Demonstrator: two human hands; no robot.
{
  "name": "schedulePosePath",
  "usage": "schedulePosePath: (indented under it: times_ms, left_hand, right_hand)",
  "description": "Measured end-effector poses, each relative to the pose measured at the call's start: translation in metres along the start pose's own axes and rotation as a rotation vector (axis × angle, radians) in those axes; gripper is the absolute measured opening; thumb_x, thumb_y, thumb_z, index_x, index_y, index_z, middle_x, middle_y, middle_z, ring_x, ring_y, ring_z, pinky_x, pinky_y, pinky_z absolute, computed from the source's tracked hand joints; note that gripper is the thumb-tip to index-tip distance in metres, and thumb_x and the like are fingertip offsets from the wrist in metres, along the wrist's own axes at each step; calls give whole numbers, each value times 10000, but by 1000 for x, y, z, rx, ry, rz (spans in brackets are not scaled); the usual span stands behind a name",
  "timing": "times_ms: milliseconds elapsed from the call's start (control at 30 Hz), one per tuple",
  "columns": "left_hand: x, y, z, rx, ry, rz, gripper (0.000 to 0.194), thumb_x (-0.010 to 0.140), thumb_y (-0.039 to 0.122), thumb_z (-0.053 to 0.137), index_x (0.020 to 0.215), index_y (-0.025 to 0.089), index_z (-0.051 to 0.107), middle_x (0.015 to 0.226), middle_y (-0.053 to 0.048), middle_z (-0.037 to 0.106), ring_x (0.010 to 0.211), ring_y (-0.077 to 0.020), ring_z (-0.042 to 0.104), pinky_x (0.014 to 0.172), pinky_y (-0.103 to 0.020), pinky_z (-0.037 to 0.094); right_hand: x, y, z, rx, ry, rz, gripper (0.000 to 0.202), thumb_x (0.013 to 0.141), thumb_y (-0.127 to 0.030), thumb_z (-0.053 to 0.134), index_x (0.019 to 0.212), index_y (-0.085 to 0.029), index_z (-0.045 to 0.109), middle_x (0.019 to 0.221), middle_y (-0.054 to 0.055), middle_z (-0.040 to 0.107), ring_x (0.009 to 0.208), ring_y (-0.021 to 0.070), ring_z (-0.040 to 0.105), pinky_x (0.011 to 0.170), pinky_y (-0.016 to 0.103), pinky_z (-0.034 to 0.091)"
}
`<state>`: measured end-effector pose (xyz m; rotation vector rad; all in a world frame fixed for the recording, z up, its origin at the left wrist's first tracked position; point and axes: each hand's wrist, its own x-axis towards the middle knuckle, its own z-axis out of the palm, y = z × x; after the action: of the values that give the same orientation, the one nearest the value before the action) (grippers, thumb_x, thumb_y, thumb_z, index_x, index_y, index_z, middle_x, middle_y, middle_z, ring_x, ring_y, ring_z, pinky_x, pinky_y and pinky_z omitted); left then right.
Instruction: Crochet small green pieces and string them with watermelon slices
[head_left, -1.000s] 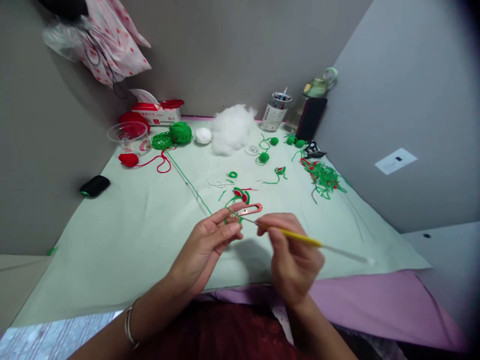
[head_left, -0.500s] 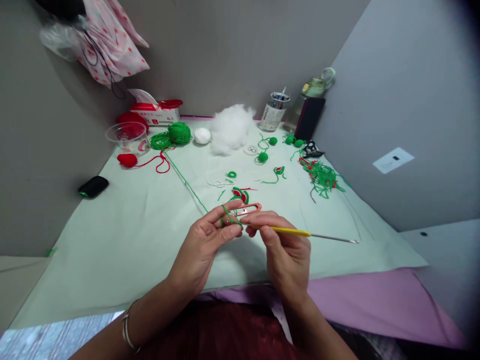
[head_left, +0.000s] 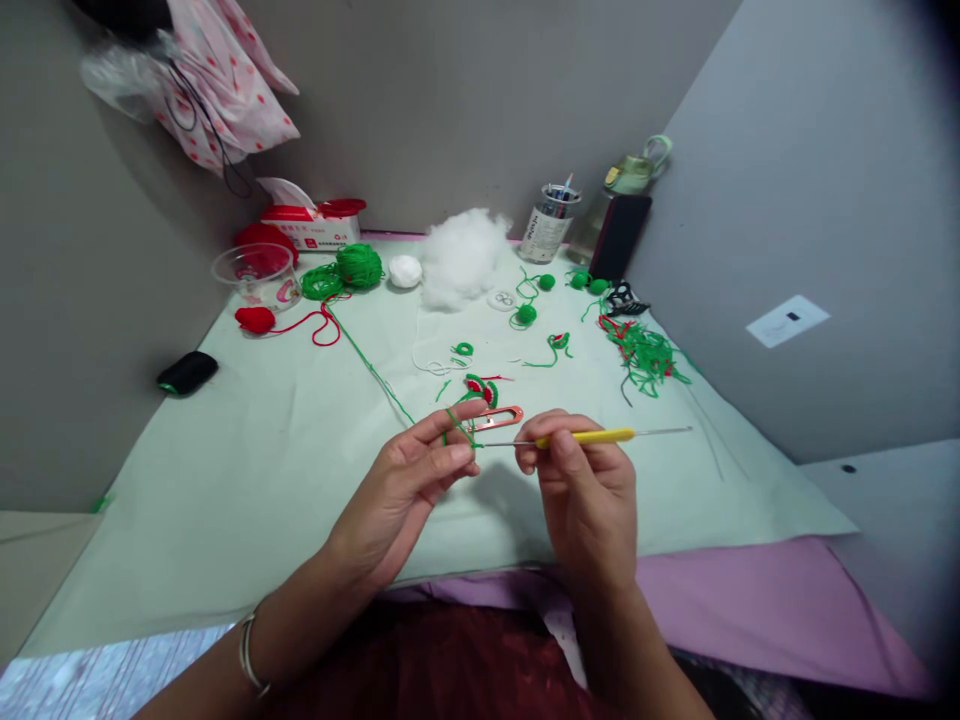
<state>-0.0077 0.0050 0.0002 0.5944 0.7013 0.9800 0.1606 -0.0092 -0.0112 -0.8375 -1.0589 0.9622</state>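
My left hand (head_left: 416,465) pinches green yarn (head_left: 381,380) between thumb and fingers, and a strand loops over its raised forefinger. That strand runs back to a green yarn ball (head_left: 359,266). In my right hand (head_left: 585,480) is a crochet hook (head_left: 600,437) with a yellow grip, held level; its left tip meets the yarn at my left fingertips. The stitches there are too small to make out. Just behind my hands lie an orange-framed tool (head_left: 510,415) and small red and green crocheted pieces (head_left: 490,393).
White stuffing (head_left: 465,258), a clear tub (head_left: 255,280), a pen jar (head_left: 550,225), a bottle (head_left: 630,175) and a leaning phone (head_left: 619,237) stand at the back. Tangled yarn scraps (head_left: 649,358) lie right, a black mouse-shaped object (head_left: 187,373) left.
My right hand has drawn back to the right with the crochet hook, baring more of its shaft, and the hook lies more level. My left hand has barely moved.
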Motion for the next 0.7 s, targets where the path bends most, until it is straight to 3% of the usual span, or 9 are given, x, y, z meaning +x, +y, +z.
schedulePosePath:
  times_ms: [100,200,267,333,400,500,600,700]
  left_hand:
    - [0,-4,5,53,36,39,432,792,219,806,1220,216,751,812,1,636,782,-122,568,825,-252,449]
    - [0,-11,10,88,78,127,504,782,210,825,1273,263,718,813,17,664,830,-132,596,881,-263,445]
    - [0,-14,12,37,46,106,505,796,222,819,1287,258,707,880,-2,704,872,-143,618,917,-277,449]
    - [1,-13,10,-29,-8,17,446,819,231,798,1260,219,726,964,-36,726,879,-146,627,927,-284,461]
    - [1,-10,6,-51,-23,-53,379,824,224,789,1199,187,759,964,-47,723,843,-137,622,917,-282,474]
    - [1,-5,1,-10,25,-15,350,805,209,799,1155,197,781,906,-31,712,823,-133,615,917,-286,477]
    - [0,-4,3,79,10,75,399,795,210,810,1190,248,766,933,-23,724,899,-159,628,952,-306,457]
    - [-1,-6,7,150,-37,106,359,814,234,803,1170,271,773,958,-22,739,980,-178,625,990,-311,433]
  right_hand:
    - [-3,0,4,-65,-34,-34,178,986,-260,593,910,-224,749,840,33,679,681,133,590,626,294,497]
    - [-12,0,9,-377,-67,-230,180,973,-185,605,993,-265,765,902,35,691,786,158,641,684,312,525]
    - [-16,0,11,-608,-75,-398,230,929,-128,651,1025,-294,778,973,42,706,872,179,664,720,323,544]
    - [-18,0,10,-689,-71,-481,267,911,-108,663,1047,-307,777,999,44,721,898,193,673,738,340,558]
    - [-15,-1,7,-584,-23,-423,242,943,-128,620,1046,-291,766,950,45,726,859,193,668,722,349,556]
    - [-8,-2,4,-299,45,-218,207,999,-208,552,959,-244,752,850,40,698,730,165,620,660,331,527]
    - [-3,-3,7,-210,-44,-115,196,993,-263,578,918,-227,756,862,44,709,759,168,630,687,334,533]
    - [-2,-4,12,-266,-92,-147,175,981,-235,600,958,-246,773,917,45,749,839,186,670,739,354,552]
